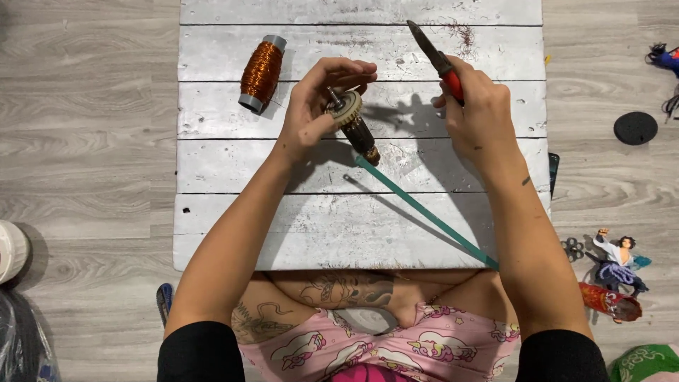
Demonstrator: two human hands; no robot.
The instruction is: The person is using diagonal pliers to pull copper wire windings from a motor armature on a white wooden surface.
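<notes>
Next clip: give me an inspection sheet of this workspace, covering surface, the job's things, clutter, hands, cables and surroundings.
Surface: white plank board on a grey wood-look floor.
Job's things: motor armature with a gear end; red-handled knife; green strip running from the armature toward the lap.
Clutter: copper wire spool lying on the board.
Hands: left hand grips the armature; right hand grips the knife, blade pointing away.
Cables: nothing seen.
Surroundings: toy figure, black disc and a white container on the floor.
</notes>
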